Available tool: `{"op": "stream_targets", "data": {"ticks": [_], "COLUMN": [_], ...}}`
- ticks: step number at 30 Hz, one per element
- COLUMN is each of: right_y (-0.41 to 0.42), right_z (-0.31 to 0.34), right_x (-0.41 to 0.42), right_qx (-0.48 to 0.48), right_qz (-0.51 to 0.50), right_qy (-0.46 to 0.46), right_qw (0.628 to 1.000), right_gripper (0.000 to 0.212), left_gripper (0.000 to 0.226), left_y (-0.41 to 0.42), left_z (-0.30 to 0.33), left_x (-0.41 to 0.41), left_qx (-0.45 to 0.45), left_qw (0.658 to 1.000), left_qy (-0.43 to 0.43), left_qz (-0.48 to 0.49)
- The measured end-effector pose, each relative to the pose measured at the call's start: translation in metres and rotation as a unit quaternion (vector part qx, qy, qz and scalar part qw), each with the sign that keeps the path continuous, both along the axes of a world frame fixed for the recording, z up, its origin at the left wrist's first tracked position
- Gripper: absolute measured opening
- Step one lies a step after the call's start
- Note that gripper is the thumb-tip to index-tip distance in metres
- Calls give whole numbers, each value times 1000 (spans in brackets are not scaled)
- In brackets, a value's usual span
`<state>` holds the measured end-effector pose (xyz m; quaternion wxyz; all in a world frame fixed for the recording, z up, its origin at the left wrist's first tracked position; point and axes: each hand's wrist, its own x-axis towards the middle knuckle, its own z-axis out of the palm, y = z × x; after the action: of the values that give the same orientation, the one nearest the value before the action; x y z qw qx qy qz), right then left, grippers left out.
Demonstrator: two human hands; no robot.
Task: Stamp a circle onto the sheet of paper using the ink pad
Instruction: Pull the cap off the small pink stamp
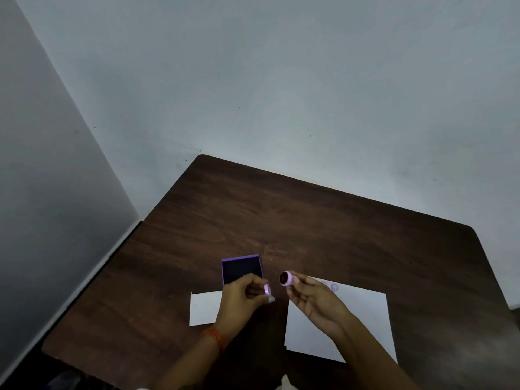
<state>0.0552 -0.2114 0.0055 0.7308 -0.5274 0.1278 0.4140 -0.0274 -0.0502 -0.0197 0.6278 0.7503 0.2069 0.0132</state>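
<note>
My right hand [315, 301] holds a small round pink stamp [286, 278] above the table, its dark inked face turned toward the left. My left hand [242, 298] pinches a pink cap [267, 289] a short gap away from the stamp. Behind my left hand lies the open purple ink pad [242, 268] with its dark pad showing. A white sheet of paper [363, 319] lies under my right hand, with faint purple circles [334, 287] near its far edge.
The dark wooden table [309, 220] stands against a pale wall, in a corner on the left. A smaller white sheet [204, 308] lies by my left hand. An orange band circles my left wrist [215, 337].
</note>
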Motion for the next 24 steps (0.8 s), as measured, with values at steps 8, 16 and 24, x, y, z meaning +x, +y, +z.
{"op": "stream_targets", "data": {"ticks": [8, 16, 24], "right_y": [-7, -3, 3], "right_z": [3, 9, 8], "right_x": [-4, -6, -1], "right_qx": [97, 138, 153], "right_qz": [-83, -90, -78], "right_qy": [99, 80, 74], "right_qw": [987, 983, 982], "right_gripper": [24, 19, 21], "left_gripper": [16, 23, 37], "left_y": [-11, -13, 12], "left_z": [-18, -29, -22], "left_x": [5, 5, 5], "left_qx": [50, 194, 267], "left_qw": [997, 976, 963], "left_qy": [43, 33, -27], "left_qz": [-49, -89, -5]}}
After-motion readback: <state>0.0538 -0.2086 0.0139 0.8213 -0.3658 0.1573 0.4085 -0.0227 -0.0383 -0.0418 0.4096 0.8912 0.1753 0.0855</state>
